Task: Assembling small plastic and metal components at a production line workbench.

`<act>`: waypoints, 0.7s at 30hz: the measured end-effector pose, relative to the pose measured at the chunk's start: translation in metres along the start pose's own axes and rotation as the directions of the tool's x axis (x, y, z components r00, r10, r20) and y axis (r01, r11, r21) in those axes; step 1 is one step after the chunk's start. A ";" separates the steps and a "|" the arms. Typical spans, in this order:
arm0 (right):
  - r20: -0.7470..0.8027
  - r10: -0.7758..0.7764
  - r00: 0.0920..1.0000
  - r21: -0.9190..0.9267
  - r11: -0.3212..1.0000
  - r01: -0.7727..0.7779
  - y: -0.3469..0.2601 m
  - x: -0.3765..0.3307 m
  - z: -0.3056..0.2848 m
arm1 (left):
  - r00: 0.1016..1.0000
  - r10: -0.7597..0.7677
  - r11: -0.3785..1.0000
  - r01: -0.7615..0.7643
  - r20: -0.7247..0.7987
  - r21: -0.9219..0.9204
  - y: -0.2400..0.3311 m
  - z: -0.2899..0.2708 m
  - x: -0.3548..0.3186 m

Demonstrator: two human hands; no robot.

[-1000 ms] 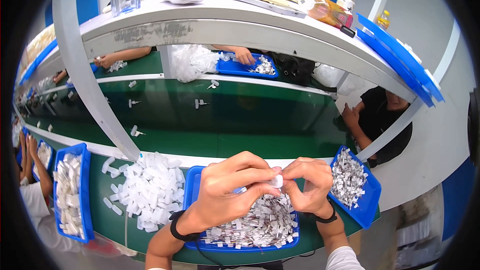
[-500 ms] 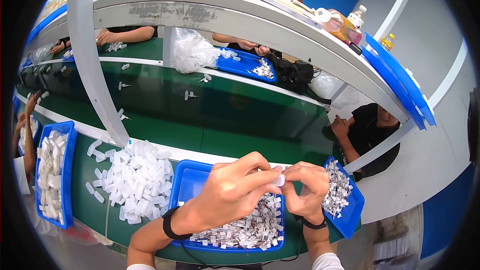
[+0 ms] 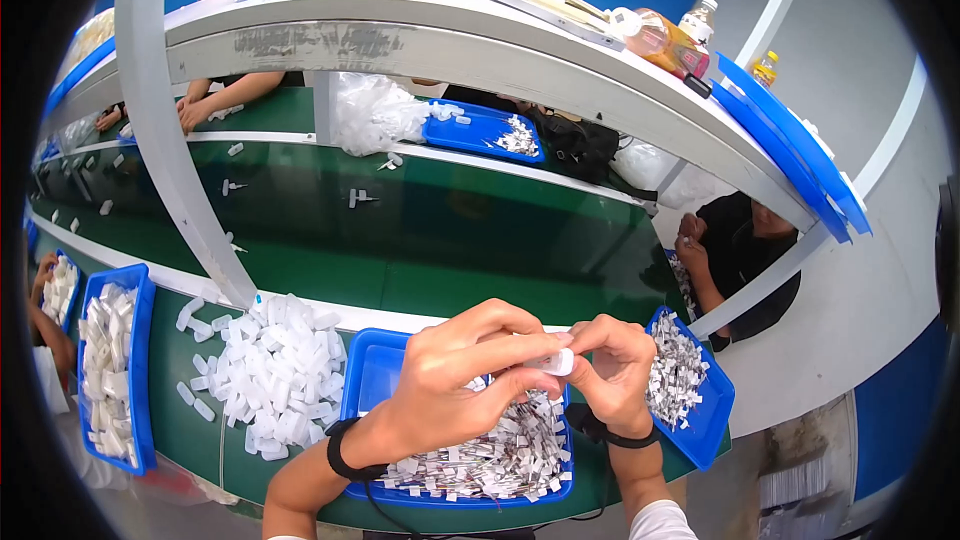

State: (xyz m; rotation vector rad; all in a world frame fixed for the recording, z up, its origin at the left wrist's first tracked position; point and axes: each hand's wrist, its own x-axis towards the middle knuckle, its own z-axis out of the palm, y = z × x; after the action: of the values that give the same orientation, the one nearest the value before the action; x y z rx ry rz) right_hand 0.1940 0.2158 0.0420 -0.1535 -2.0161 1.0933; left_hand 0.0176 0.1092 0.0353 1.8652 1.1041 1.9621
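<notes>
Between my two hands, above a blue tray (image 3: 378, 360), is a small translucent white plastic casing (image 3: 556, 363). My left hand (image 3: 450, 375) pinches it between thumb and fingers. The thumb and fingertips of my right hand (image 3: 620, 370) close on the casing's right end; whether they also hold a smaller part is hidden. Under my hands the tray holds many small white-tipped parts with thin dark and reddish leads (image 3: 495, 460). To the left, a heap of similar white casings (image 3: 285, 370) lies loose on the green table.
A second blue tray of small parts (image 3: 715, 430) stands at the right, a blue tray of white pieces (image 3: 148, 380) at the far left. Beyond runs a green conveyor belt (image 3: 440, 250) with scattered pieces. A white post (image 3: 185, 160) and shelf (image 3: 420, 35) cross the view. Co-workers sit around.
The casing now shows more between my fingertips, and my right fingers have shifted slightly at its end. The view has tilted a little. A co-worker's hands beyond the belt have gone from sight.
</notes>
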 end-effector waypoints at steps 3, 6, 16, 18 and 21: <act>0.007 -0.004 1.000 0.102 0.995 0.003 0.003 -0.001 0.002 | 1.000 0.019 1.000 -0.019 0.001 -0.019 0.000 0.002 -0.004; 0.021 0.002 1.000 0.183 0.983 -0.006 0.009 -0.001 0.003 | 0.998 0.059 0.998 -0.059 -0.003 -0.010 0.001 0.004 -0.005; -0.022 -0.182 0.983 -0.340 0.926 0.164 0.004 0.006 0.007 | 0.993 0.114 0.979 -0.109 -0.019 0.170 -0.007 0.003 -0.004; -0.013 -0.188 0.982 -0.382 0.909 0.169 0.001 0.006 0.007 | 0.993 0.116 0.980 -0.110 -0.022 0.168 -0.007 0.003 -0.004; 0.017 -0.193 0.981 -0.446 0.877 0.180 -0.001 0.006 0.005 | 0.995 0.104 0.980 -0.101 -0.009 0.171 -0.006 0.002 -0.004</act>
State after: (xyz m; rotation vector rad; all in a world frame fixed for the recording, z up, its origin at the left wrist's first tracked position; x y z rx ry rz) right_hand 0.1866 0.2149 0.0452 -0.2033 -2.1769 0.4900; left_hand 0.0178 0.1118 0.0285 2.0321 1.2400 1.9990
